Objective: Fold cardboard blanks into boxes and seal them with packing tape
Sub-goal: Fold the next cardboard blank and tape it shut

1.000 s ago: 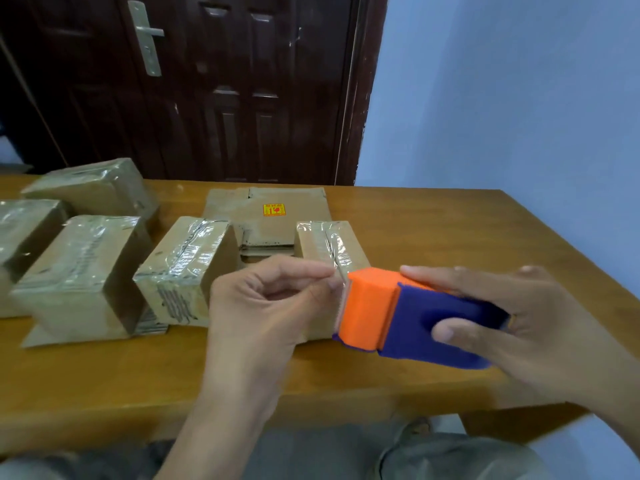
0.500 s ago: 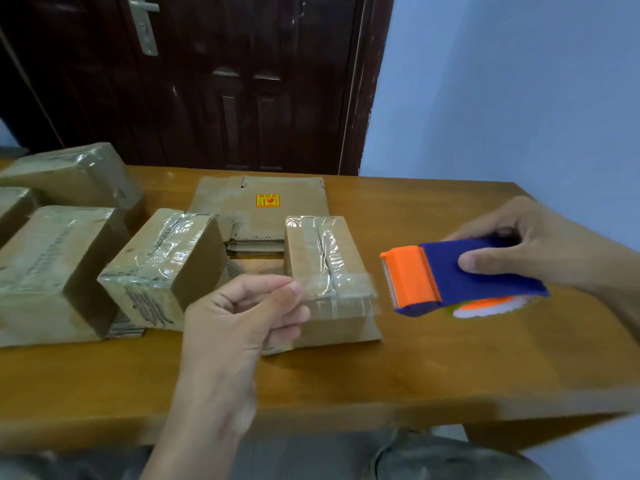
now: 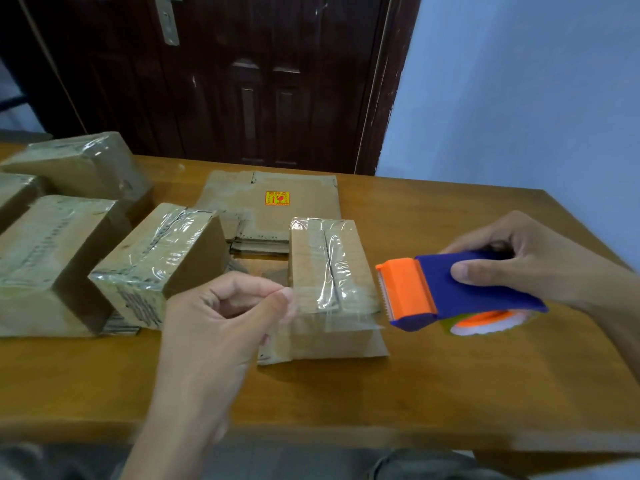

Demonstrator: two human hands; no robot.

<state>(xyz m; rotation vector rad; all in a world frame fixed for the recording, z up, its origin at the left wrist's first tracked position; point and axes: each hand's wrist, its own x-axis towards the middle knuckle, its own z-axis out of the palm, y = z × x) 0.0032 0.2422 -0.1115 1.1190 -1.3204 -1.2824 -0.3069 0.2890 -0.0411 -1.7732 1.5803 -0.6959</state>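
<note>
Right hand grips a tape dispenser, blue body with orange cutter head, fingers wrapped over the top and thumb on the near side; the dispenser is held just above the worktop, right of the middle box, cutter pointing left. Roll of tape shows under the blue body. Left hand is raised in front of the boxes, thumb and forefinger pinched together at the left end of a clear strip of tape; the strip runs right toward the cutter, across the near face of the small box. Whether the strip still joins the cutter is hard to tell, the film being near invisible there. The small box stands on a flat piece of cardboard, its top already crossed with shiny tape. Left of it sits a taped box, and further left three more sealed boxes crowd the edge of view. Behind the small box lies a stack of flat cardboard blanks, the top one carrying a yellow and red sticker. Dark wooden door behind the worktop, pale blue wall to the right.
</note>
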